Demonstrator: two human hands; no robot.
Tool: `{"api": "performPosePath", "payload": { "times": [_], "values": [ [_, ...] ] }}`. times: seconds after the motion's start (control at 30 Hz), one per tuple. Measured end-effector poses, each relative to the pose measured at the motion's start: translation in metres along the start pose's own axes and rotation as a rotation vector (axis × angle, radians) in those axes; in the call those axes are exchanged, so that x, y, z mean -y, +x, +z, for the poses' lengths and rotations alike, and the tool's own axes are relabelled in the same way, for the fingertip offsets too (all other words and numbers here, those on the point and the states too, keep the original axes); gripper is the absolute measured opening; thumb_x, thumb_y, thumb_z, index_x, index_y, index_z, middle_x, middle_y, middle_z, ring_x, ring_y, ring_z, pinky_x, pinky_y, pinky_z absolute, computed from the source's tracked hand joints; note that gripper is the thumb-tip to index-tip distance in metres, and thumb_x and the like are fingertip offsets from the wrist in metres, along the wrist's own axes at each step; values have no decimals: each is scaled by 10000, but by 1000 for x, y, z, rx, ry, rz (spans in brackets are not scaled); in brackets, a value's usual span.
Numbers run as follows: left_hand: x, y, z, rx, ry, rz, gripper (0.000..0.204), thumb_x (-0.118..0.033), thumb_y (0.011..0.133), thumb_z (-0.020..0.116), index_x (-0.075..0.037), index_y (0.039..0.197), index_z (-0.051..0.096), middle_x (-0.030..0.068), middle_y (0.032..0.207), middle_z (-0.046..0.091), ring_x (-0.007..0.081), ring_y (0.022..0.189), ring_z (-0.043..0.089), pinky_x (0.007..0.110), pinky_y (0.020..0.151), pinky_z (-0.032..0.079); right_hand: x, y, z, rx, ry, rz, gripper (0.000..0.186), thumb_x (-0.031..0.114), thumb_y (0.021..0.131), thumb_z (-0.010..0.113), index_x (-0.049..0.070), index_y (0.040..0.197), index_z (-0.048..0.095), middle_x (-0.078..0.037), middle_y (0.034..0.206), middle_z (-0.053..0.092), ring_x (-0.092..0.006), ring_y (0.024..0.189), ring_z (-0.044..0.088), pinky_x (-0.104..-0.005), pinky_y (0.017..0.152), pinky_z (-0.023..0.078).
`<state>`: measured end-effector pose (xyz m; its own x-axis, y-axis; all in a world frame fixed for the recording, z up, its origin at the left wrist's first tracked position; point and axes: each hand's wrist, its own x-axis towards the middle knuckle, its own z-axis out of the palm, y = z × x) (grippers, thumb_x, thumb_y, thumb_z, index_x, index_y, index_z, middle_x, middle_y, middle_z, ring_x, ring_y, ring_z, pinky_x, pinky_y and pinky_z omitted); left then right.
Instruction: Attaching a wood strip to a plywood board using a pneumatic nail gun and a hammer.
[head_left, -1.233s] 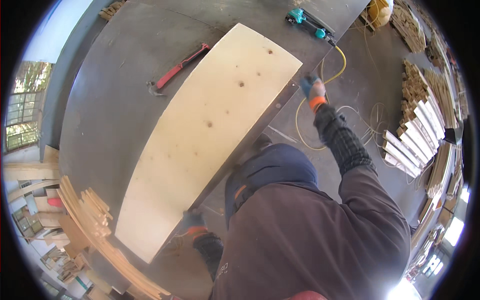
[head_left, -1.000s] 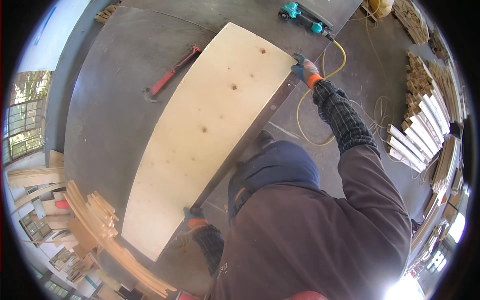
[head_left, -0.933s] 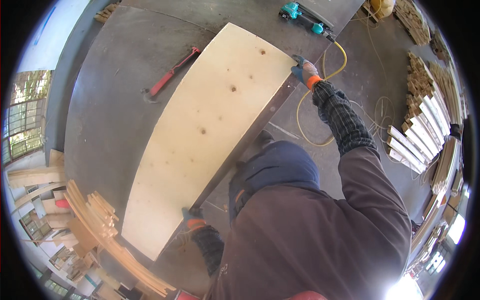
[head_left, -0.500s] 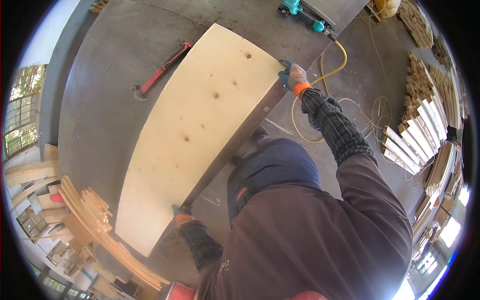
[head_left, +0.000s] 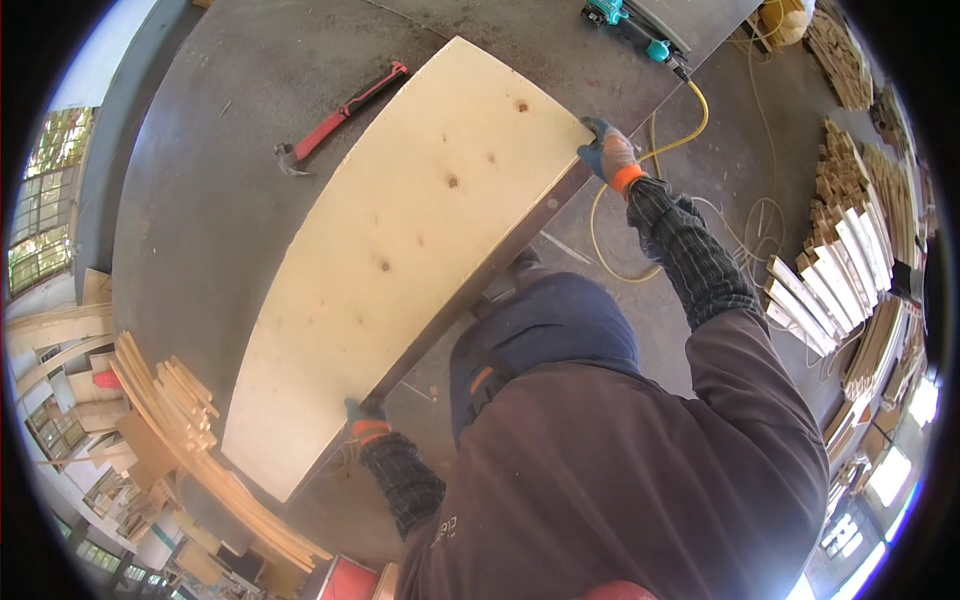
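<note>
A pale plywood board (head_left: 400,260) with a curved far edge and several dark knots lies at a slant on a dark metal table (head_left: 200,200). My right hand (head_left: 610,157), in a blue and grey glove with an orange cuff, is closed around its far right corner. Lower down, my left hand (head_left: 366,415), gloved alike, grips the board's near straight edge close to the narrower end; part of its fingers is hidden. Beyond the curved edge a claw hammer (head_left: 335,122) with a red and black handle rests on the table.
At the table's far edge lies a teal power tool (head_left: 608,12) with a yellow hose (head_left: 700,115) trailing to the floor. Stacked wood strips (head_left: 835,270) stand on the right. Long curved strips (head_left: 215,475) lie at lower left, near a red object (head_left: 350,580).
The whole view has shifted a little. The upper end of the board and my right hand sit slightly farther right. Both hands keep their hold on the board.
</note>
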<state>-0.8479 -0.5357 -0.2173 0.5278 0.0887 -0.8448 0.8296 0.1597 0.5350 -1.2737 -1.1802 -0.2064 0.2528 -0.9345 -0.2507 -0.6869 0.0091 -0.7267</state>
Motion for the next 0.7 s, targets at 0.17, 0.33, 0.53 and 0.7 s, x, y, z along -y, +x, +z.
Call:
{"api": "performPosePath", "payload": {
  "times": [0.17,0.33,0.53,0.7],
  "values": [
    [-11,26,-26,-16,76,89,425,-409,1012,684,-36,1215,682,126,1171,720,298,1057,662,482,962,575,4,-20,-8,112,114,-117,565,74,844,756,13,1385,608,-189,1302,704,-279,1186,691,-363,1000,546],
    [-12,35,-41,114,431,244,389,-339,1033,644,-10,1240,659,148,1251,708,308,1128,662,484,998,559,5,-22,-13,194,16,-178,562,72,866,735,18,1406,589,-183,1317,695,-285,1208,677,-367,1016,535],
    [-12,33,-39,63,387,230,310,-189,1057,569,39,1266,598,174,1313,690,285,1167,662,416,979,550,-2,-27,-7,106,-44,-203,558,62,871,718,21,1412,584,-192,1344,683,-299,1257,652,-379,1046,517],
    [-9,27,-29,35,-15,75,412,-356,1029,683,-14,1259,675,147,1238,715,340,1164,652,512,1018,575,-5,-25,-6,99,-129,-250,601,82,855,733,27,1431,573,-204,1391,654,-336,1294,630,-382,1074,504]
  ]
}}
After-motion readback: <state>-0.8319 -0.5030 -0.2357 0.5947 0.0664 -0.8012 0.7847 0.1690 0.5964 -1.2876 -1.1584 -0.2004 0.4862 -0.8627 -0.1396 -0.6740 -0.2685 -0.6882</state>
